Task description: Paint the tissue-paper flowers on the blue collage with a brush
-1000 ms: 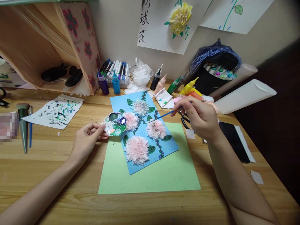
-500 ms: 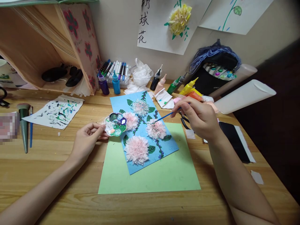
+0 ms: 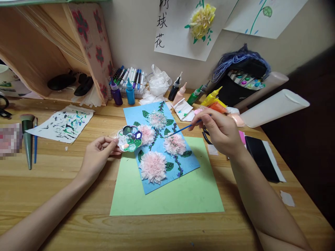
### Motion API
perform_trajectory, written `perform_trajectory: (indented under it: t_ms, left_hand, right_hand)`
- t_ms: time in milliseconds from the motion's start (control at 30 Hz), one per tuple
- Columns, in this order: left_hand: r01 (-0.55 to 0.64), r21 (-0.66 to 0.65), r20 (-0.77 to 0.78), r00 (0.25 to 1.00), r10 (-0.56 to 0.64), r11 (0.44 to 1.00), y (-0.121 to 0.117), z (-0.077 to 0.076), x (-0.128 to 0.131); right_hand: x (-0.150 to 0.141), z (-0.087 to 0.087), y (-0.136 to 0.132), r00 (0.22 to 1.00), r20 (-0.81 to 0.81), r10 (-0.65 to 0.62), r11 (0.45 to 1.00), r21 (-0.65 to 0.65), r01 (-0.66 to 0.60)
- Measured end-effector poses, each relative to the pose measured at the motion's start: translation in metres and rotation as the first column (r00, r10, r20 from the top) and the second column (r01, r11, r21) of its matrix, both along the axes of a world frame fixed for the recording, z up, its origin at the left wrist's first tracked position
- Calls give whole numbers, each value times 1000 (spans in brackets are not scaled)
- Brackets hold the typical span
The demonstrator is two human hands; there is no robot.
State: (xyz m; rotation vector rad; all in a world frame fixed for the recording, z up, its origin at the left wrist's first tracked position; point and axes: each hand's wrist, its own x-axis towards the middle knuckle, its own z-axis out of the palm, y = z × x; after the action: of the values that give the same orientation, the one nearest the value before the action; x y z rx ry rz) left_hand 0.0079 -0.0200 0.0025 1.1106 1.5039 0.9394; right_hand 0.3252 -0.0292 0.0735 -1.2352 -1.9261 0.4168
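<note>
My left hand (image 3: 103,150) pinches the edge of a flower-shaped paint palette (image 3: 129,138), whose wells hold green, white, purple and peach paint. The palette overlaps the left side of a blue board (image 3: 154,188) decorated with several pink crumpled-paper flowers and painted green leaves. In my right hand (image 3: 216,130) is a thin blue paintbrush (image 3: 183,129), slanting down to the left. Its tip is at the upper left edge of the right-hand paper flower (image 3: 174,144); whether it touches I cannot tell. Under the board lies a light green sheet (image 3: 167,205).
Paint bottles (image 3: 130,92), a box of markers (image 3: 131,78) and a bowl of tissue (image 3: 158,85) stand along the wall. At left lie a paint-smeared paper (image 3: 64,123) and a large green brush (image 3: 27,139). A black pouch (image 3: 261,158) is at right.
The paintbrush tip has shifted slightly left and down, to the edge of the right-hand flower. My left hand and the palette stay nearly still.
</note>
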Motion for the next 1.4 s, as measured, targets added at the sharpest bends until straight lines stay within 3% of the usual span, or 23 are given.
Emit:
perform_trajectory:
  t_ms: [467, 667, 967, 1200, 1400]
  left_hand:
    - [1, -8, 28, 1000, -1, 1000, 0, 0, 0]
    - [-13, -9, 47, 999, 13, 1000, 0, 0, -1]
    - [-7, -8, 74, 997, 7, 1000, 0, -3, -1]
    - [-2, 6, 76, 997, 2, 1000, 0, -3, -1]
    - [-4, 6, 80, 997, 4, 1000, 1, -4, 0]
  right_hand:
    - [0, 1, 0, 999, 34, 7, 1000, -22, -7]
    - [2, 0, -1, 998, -51, -34, 999, 36, 36]
    - [0, -4, 2, 1000, 6, 7, 1000, -12, -7]
    - [3, -2, 1, 996, -81, -47, 998, 44, 50]
    - [4, -3, 2, 999, 10, -33, 999, 20, 33]
